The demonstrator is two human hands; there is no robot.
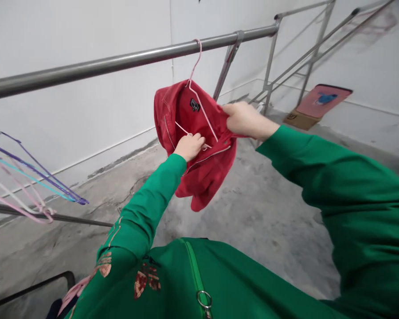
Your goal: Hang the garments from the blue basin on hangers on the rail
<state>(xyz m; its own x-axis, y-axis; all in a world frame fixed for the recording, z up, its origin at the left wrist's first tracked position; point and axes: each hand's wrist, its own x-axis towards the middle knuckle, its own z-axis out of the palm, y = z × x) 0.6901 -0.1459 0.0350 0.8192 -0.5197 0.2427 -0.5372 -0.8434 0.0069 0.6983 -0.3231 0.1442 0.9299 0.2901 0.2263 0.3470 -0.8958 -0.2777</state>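
Note:
A red zip-up jacket (213,177) hangs open from a pink hanger (203,103), whose hook sits over the metal rail (129,62). Inside the jacket's opening, my left hand (190,146) is closed around the lower bar of the hanger. My right hand (244,119) pinches the jacket's edge at the right shoulder and pulls it outward. A dark label shows on the inner back of the jacket. One end of the hanger is hidden by the red cloth near my right hand.
Several purple, blue, white and pink hangers (43,177) hang from a lower bar (86,220) at left. Metal frame supports (269,71) stand at the right. Beyond them, a pink panel with a blue print (326,99) rests by a cardboard box (302,119) near the white wall.

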